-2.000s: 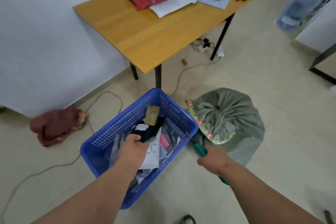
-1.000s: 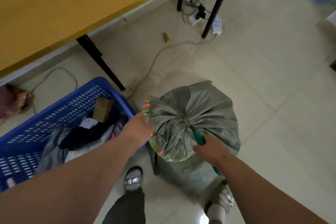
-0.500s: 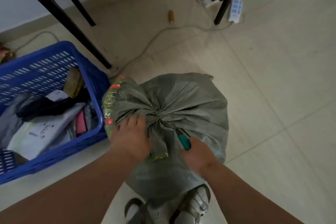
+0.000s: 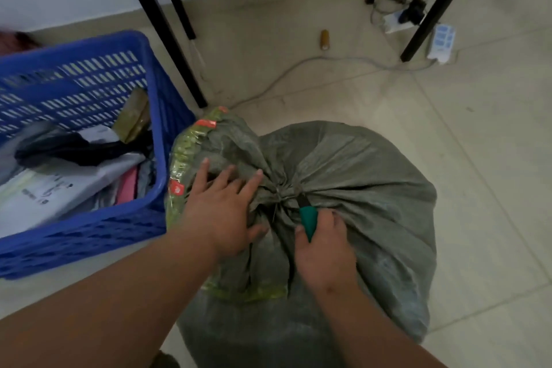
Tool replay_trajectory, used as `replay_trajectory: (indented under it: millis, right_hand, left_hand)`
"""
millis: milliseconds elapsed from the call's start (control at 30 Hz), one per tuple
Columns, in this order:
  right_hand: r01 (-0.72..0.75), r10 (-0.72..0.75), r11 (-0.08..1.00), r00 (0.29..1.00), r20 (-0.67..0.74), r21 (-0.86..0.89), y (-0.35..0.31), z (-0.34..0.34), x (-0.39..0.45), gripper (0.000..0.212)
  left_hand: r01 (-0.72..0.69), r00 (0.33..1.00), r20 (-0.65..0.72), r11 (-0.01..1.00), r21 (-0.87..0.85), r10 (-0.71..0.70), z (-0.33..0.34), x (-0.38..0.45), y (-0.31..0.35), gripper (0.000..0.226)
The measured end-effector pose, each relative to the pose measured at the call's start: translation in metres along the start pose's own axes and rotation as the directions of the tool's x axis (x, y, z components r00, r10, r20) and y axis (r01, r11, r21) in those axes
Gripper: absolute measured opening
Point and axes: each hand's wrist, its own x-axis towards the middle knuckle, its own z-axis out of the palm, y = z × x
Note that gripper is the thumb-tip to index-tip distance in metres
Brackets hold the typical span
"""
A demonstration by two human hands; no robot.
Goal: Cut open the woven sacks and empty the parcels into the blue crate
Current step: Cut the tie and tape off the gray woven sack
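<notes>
Tied sack standing on the floor, just right of the crate — parcels piled inside. Left hand flat on the gathered top, left of the knot; right hand just right of it, cutter at the knot. Table legs and cables behind — near the wall.

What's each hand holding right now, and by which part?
Right hand grips the green-handled cutter by its handle, tip at the sack's tied neck. Left hand holds nothing; it presses flat on the gathered fabric.
</notes>
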Motion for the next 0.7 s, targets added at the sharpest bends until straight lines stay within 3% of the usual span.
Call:
replay_trajectory:
  millis: [133, 333, 533, 700]
  right_hand:
    - [0.099, -0.099, 0.992, 0.995, -0.002, -0.081, 0.009, 0.009, 0.035, 0.032]
    - [0.314, -0.325, 0.934, 0.945, -0.037, -0.171, -0.014, 0.002, 0.099, 0.033]
    - [0.564, -0.579, 0.813, 0.811, -0.088, -0.146, -0.054, -0.025, 0.135, 0.036]
    - [0.502, -0.504, 0.863, 0.852, -0.137, -0.056, -0.049, -0.048, 0.135, 0.034]
  left_hand:
    - [0.084, 0.995, -0.052, 0.996, -0.017, -0.085, 0.027, -0.007, 0.015, 0.106]
    - [0.100, 0.992, -0.072, 0.995, -0.030, -0.101, 0.054, -0.005, 0.051, 0.094]
    - [0.195, 0.975, -0.035, 0.916, -0.351, -0.221, 0.047, 0.033, 0.096, 0.093]
    - [0.167, 0.986, 0.029, 0.924, -0.345, -0.167, 0.045, 0.035, 0.105, 0.096]
